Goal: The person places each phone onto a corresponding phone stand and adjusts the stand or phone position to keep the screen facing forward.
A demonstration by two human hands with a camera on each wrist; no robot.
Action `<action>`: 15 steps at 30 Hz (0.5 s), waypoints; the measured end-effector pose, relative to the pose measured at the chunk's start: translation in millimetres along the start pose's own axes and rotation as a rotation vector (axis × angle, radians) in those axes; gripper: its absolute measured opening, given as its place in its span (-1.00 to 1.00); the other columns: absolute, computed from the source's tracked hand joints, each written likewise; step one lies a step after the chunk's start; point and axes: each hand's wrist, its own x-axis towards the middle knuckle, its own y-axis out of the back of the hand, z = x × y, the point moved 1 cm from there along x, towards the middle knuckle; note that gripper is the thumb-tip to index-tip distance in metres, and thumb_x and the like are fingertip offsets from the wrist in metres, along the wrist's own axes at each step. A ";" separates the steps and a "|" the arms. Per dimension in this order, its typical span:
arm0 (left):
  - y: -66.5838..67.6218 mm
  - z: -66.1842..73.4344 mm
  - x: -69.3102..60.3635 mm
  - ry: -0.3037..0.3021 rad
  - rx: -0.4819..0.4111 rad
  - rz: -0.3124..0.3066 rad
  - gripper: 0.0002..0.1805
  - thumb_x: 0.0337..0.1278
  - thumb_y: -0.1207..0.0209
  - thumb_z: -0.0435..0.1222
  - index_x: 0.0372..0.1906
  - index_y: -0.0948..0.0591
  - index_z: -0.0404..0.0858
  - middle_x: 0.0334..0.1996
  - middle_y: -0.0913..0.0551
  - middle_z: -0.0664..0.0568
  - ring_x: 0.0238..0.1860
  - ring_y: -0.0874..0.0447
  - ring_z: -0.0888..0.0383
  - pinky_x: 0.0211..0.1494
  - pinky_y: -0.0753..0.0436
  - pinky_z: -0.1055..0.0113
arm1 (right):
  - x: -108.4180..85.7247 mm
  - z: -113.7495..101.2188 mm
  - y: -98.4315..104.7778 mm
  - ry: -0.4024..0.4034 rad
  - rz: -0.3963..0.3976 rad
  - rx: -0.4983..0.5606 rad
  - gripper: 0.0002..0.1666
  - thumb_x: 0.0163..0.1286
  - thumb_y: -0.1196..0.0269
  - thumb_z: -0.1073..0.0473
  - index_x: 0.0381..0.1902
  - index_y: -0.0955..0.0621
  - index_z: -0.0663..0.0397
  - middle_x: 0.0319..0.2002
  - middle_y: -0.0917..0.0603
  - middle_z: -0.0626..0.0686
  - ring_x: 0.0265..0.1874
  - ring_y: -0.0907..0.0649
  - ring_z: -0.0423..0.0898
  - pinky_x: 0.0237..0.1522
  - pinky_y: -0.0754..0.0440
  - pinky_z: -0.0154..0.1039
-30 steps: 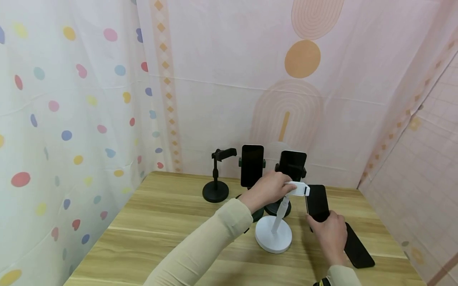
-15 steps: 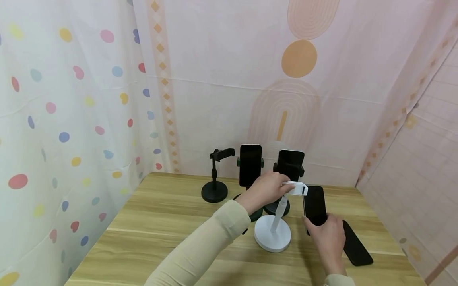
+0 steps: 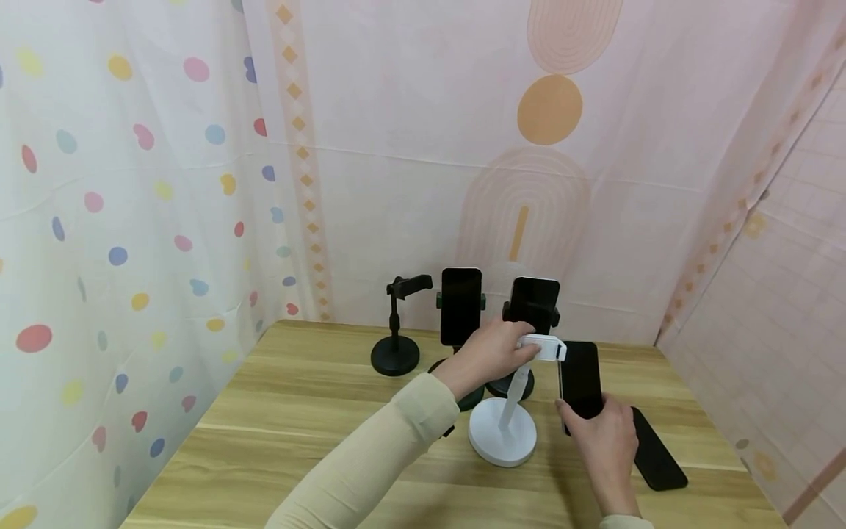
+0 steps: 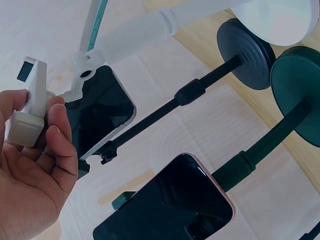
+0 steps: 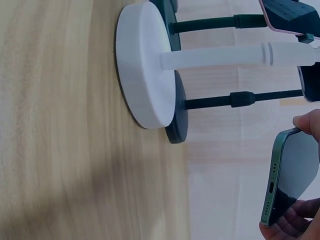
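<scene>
My left hand grips the white clamp at the top of a white phone stand. In the left wrist view, thumb and curled fingers hold that clamp from both sides. My right hand holds a dark-screened phone by its lower end, upright just right of the clamp. A green edge with port and speaker holes shows on this phone in the right wrist view, where the thumb and fingers take it at opposite sides. Whether phone and clamp touch, I cannot tell.
Behind the white stand are a green stand holding a phone and a black stand holding another phone. A second black stand, its holder without a phone, is farther left. One more phone lies on the wooden table at right.
The head view has shifted slightly. Both hands keep their holds, and the phone in my right hand stays beside the white clamp with hardly any movement.
</scene>
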 end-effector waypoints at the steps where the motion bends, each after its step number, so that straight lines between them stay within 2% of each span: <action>1: -0.9 -0.7 -0.4 0.003 0.004 -0.001 -0.55 0.44 -0.13 -0.08 0.28 -0.55 -0.21 0.01 -0.70 -0.01 -0.11 -0.70 0.19 -0.12 -0.63 0.43 | -0.2 -0.3 1.0 -0.002 -0.002 0.002 -0.10 0.10 -0.47 -0.17 0.06 -0.51 0.53 -0.11 -0.50 0.44 -0.09 -0.52 0.38 -0.16 -0.44 0.29; 3: -2.3 -2.3 -1.5 0.009 0.008 0.000 -0.48 0.41 -0.16 -0.07 0.35 -0.49 -0.19 0.03 -0.69 -0.03 -0.10 -0.70 0.17 -0.11 -0.64 0.41 | -0.7 -0.9 2.9 -0.008 -0.002 0.009 -0.10 0.10 -0.47 -0.18 0.06 -0.51 0.52 -0.10 -0.50 0.43 -0.08 -0.52 0.37 -0.15 -0.44 0.29; 8: -2.0 -6.3 -5.1 0.021 -0.007 0.000 -0.37 0.31 -0.27 -0.07 0.40 -0.42 -0.17 -0.07 -0.70 -0.02 -0.20 -0.68 0.21 -0.19 -0.63 0.42 | -0.4 -4.1 7.3 -0.009 0.007 0.035 -0.12 0.10 -0.47 -0.21 0.05 -0.54 0.47 -0.10 -0.53 0.42 -0.07 -0.53 0.34 -0.14 -0.43 0.28; 15: -0.7 -14.5 -9.6 -0.029 -0.020 0.002 -0.39 0.24 -0.33 -0.10 0.34 -0.48 -0.22 -0.33 -0.64 0.14 -0.40 -0.55 0.33 -0.34 -0.53 0.51 | 1.2 -11.5 14.0 0.008 0.051 0.051 -0.20 0.10 -0.47 -0.21 -0.02 -0.59 0.39 -0.17 -0.59 0.37 -0.12 -0.56 0.29 -0.18 -0.45 0.24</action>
